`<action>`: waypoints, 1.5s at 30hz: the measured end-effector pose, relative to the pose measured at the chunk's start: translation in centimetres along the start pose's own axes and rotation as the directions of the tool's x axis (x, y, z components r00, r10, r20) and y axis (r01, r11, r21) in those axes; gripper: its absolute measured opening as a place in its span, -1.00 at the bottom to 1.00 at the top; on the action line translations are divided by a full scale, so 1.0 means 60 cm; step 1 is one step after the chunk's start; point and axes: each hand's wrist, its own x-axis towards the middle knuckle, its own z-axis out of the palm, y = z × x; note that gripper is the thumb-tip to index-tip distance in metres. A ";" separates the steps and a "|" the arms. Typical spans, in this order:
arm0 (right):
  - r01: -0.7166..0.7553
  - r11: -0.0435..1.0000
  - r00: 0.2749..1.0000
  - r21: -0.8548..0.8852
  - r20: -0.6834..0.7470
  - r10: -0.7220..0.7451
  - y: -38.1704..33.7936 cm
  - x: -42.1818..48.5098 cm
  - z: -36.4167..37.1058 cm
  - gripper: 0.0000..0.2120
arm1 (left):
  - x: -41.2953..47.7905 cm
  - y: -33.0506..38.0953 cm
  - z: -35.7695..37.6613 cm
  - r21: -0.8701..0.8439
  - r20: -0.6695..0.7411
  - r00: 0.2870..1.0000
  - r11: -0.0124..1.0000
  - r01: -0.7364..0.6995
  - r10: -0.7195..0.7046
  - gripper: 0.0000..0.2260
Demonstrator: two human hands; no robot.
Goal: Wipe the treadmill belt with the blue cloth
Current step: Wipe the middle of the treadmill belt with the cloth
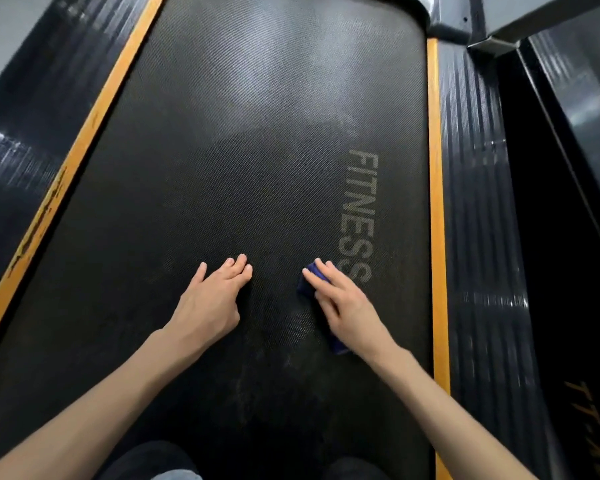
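Observation:
The black textured treadmill belt (pixel 243 174) fills the middle of the view, with grey "FITNESS" lettering (pixel 359 216) along its right side. My right hand (pixel 343 303) lies flat with straight fingers on the blue cloth (pixel 305 287), pressing it onto the belt just left of the lettering. Most of the cloth is hidden under that hand; a dark blue edge shows at the fingertips and near the wrist. My left hand (pixel 212 299) rests flat on the bare belt, fingers extended, a little to the left of the cloth.
Orange strips (pixel 436 209) border the belt on both sides, with ribbed black side rails (pixel 478 216) beyond them. A grey frame part (pixel 454 19) stands at the far right corner. My knees (pixel 153 462) are at the belt's near end.

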 end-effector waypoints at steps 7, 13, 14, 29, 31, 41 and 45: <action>-0.432 0.890 0.900 -0.143 -0.131 0.416 0.026 0.041 -0.057 -0.66 | 0.004 0.005 0.001 -0.001 0.015 1.000 1.000 0.018 -0.018 -0.38; -0.325 0.941 0.945 -0.094 0.014 0.328 0.009 0.049 -0.030 -0.80 | 0.001 0.005 -0.002 -0.014 0.023 1.000 1.000 0.016 -0.016 -0.39; -0.319 0.947 0.947 -0.046 0.012 0.320 0.005 0.052 -0.030 -0.85 | 0.000 0.005 -0.003 -0.021 0.031 0.999 1.000 0.018 -0.018 -0.38; -0.473 0.720 0.865 -0.507 -0.421 0.272 0.101 0.105 -0.109 -0.72 | 0.000 0.007 -0.011 -0.061 0.091 0.995 0.998 0.034 -0.028 -0.36; -0.392 0.816 0.885 -0.424 -0.417 0.209 0.077 0.094 -0.089 -0.64 | 0.000 0.008 -0.010 -0.066 0.094 0.995 0.997 0.035 -0.028 -0.36; -0.289 0.957 0.946 0.024 -0.147 0.290 0.092 0.039 -0.061 -0.41 | -0.001 0.006 -0.009 -0.079 0.083 0.996 0.996 0.029 -0.022 -0.37; -0.184 0.958 0.970 -0.221 -0.198 0.141 0.094 0.059 -0.067 -0.39 | -0.001 0.005 -0.008 -0.071 0.078 0.997 0.997 0.027 -0.021 -0.36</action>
